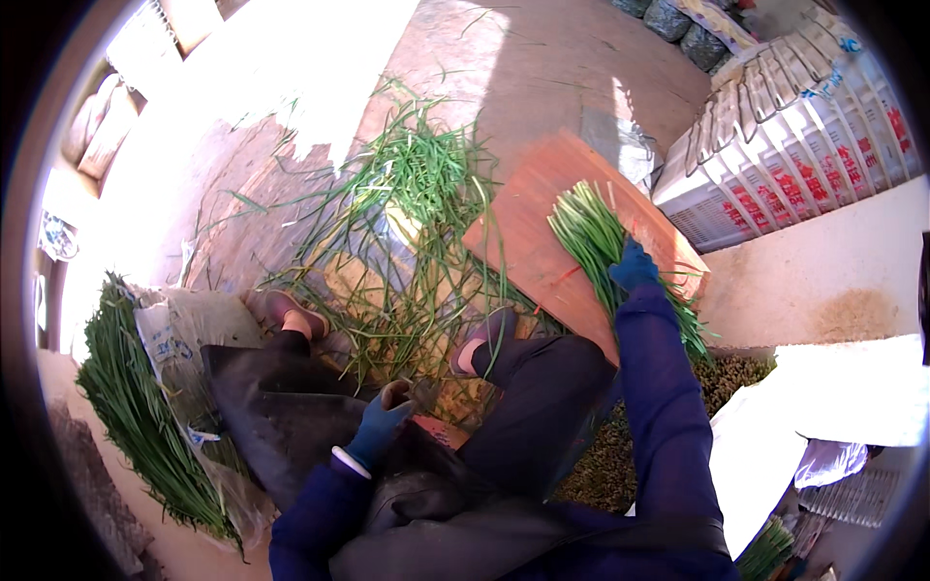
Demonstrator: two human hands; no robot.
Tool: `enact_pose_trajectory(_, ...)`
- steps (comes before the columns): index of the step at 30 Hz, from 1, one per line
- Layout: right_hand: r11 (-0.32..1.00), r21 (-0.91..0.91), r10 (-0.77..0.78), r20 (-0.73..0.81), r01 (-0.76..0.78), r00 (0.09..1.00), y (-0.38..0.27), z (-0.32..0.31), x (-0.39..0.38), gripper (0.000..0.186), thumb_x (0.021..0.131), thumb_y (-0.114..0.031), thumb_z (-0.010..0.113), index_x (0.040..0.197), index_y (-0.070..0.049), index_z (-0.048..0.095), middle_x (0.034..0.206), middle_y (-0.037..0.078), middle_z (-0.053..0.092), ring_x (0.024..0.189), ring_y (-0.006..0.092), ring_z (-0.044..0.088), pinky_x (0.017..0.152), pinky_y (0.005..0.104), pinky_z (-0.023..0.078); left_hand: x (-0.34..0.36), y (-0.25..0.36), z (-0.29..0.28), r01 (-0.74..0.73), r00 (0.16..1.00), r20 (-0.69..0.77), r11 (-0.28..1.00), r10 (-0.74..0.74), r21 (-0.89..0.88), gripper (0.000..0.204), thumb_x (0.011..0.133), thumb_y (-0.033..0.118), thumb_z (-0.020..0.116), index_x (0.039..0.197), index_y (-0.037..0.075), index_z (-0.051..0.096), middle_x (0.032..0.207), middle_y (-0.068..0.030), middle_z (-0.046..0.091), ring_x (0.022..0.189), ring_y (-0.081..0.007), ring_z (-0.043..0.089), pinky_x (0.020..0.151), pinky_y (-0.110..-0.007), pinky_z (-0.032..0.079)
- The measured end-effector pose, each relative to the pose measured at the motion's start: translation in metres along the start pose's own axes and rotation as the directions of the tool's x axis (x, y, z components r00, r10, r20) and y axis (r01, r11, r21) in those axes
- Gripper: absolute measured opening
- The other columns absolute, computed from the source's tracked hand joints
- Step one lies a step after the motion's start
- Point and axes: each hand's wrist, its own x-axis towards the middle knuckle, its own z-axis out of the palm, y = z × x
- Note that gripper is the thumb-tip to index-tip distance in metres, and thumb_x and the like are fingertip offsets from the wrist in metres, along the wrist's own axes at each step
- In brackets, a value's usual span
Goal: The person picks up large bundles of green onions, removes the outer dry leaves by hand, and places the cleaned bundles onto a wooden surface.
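My right hand [635, 267], in a blue glove, is closed on a bundle of green chives [586, 225]. The bundle lies across a reddish-brown wooden board [528, 208], cut pale ends toward the far side, leaves drooping over the board's near right edge. A thin red strip [565, 277] shows beside the bundle. Above my lap, my left hand [383, 423], also gloved in blue, has its fingers curled in. Something brown shows at its fingertips; whether that is the glove or a held thing is unclear.
Loose green leaves [412, 165] litter the floor between and beyond my feet. On the left, a larger heap of chives [145, 407] rests in a plastic sack [184, 334]. White plastic crates [790, 160] stand at right behind a low ledge [823, 290]. Dark bags [668, 19] sit farther back.
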Motion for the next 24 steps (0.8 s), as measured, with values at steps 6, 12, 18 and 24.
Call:
enact_pose_trajectory(6,0.971,0.06,-0.21,-0.246,0.231,0.946,-0.027,-0.054,-0.044,0.1,0.067,-0.052,0.073,0.144,-0.011,0.025,0.128,0.018,0.052,0.113,0.0351,0.053,0.092,0.046,0.042,-0.041,0.041,-0.012,-0.286,0.941,0.058,0.693,0.333,0.662,0.044,0.085,0.011,0.062,0.125,-0.003,0.048,0.113,-0.0131,0.058,0.104,-0.0191,0.056,0.088,-0.03,0.044)
enact_pose_trajectory(12,0.911,0.058,-0.41,0.038,0.408,0.911,-0.149,-0.005,-0.092,0.077,0.074,-0.052,0.066,0.128,-0.002,0.045,0.089,0.016,0.067,0.084,0.0349,0.065,0.075,0.0442,0.05,-0.096,0.122,-0.048,-0.289,0.587,-0.053,0.27,0.808,0.919,0.05,0.077,0.01,0.066,0.124,0.001,0.052,0.115,-0.0184,0.056,0.105,-0.0338,0.055,0.089,-0.038,0.044)
enact_pose_trajectory(18,0.867,0.245,-0.43,-0.074,0.434,0.9,-0.248,0.044,-0.086,0.032,0.08,-0.034,0.061,0.1,-0.01,0.054,0.091,0.015,0.066,0.087,0.0334,0.064,0.072,0.0443,0.05,-0.121,0.113,-0.112,0.131,0.438,-0.167,0.121,0.883,0.984,0.048,0.08,0.006,0.061,0.126,0.002,0.05,0.123,-0.0187,0.051,0.114,-0.0376,0.047,0.098,-0.043,0.038)
enact_pose_trajectory(24,0.601,0.506,-0.772,0.164,0.619,0.615,-0.34,0.172,-0.179,0.032,0.081,-0.022,0.05,0.11,-0.014,0.059,0.088,0.019,0.064,0.082,0.0377,0.062,0.07,0.046,0.049,-0.098,0.106,-0.123,0.263,0.434,-0.179,0.066,0.883,0.963,0.045,0.079,0.013,0.059,0.123,0.003,0.053,0.125,-0.0165,0.051,0.117,-0.0377,0.045,0.1,-0.049,0.031)
